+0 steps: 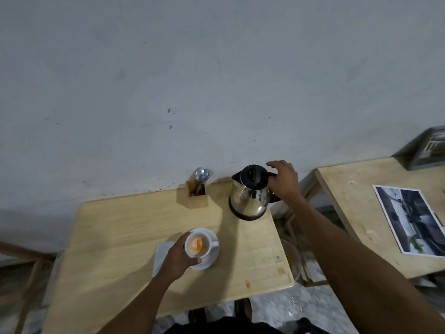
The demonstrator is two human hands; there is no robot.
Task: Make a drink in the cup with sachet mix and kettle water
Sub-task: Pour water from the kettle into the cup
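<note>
A white cup (204, 247) with orange powder in its bottom stands on a white saucer (212, 260) near the middle of the wooden table (115, 237). My left hand (179, 257) wraps around the cup's left side. At the table's back right corner stands a steel kettle (249, 196) with a black lid, on its black base. My right hand (284, 180) rests on the kettle's black handle, fingers partly curled over it; the index finger sticks out. No sachet is visible.
A wooden holder (196, 196) with a spoon and fork stands left of the kettle by the wall. A white napkin (162, 254) lies under my left hand. A second table (361, 213) with a printed photo (411, 219) stands to the right, across a gap.
</note>
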